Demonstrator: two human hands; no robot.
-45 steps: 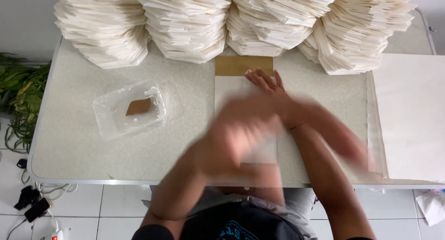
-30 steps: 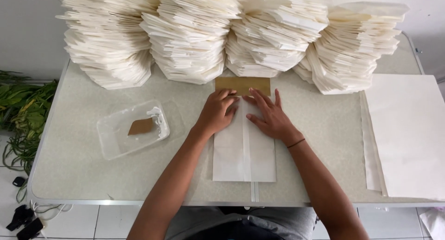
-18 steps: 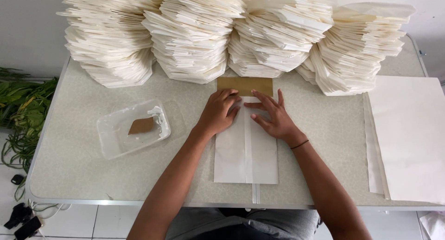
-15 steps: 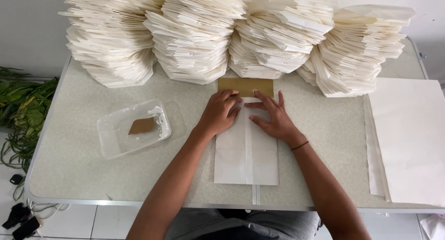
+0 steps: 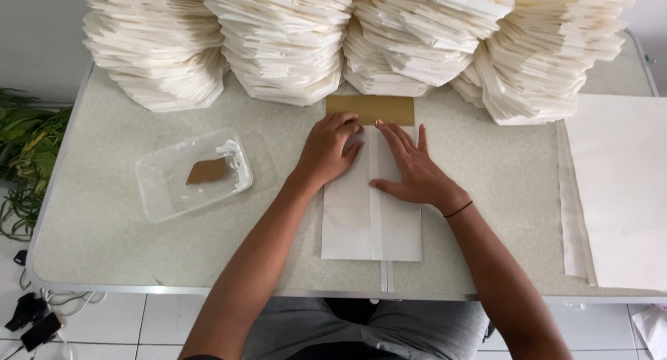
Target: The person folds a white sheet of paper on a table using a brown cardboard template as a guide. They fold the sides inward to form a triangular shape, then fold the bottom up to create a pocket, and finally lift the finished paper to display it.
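Hands first, seen from your head camera. Your left hand (image 5: 326, 151) lies flat with its fingers a little bent, pressing down on the top left part of the folded white paper (image 5: 372, 210). Your right hand (image 5: 411, 171) lies flat too, fingers spread out, on the top right part of the same paper. Neither hand grips anything; both just press down. A thin dark band sits on your right wrist.

The white paper lies in the middle of the bench (image 5: 104, 235), close to the near edge. A straight fold line runs down its middle, between your two hands. A brown card strip (image 5: 370, 108) pokes out from under the far end of the paper, just past your fingertips.

To your left, well apart from the paper, sits a clear plastic tray (image 5: 163, 200) with a small brown piece (image 5: 207, 171) inside it.

Tall stacks of folded white paper (image 5: 285, 44) fill the far side of the bench. Big flat white sheets (image 5: 618, 193) lie on the right side. Green leaves (image 5: 28, 151) show past the left edge.
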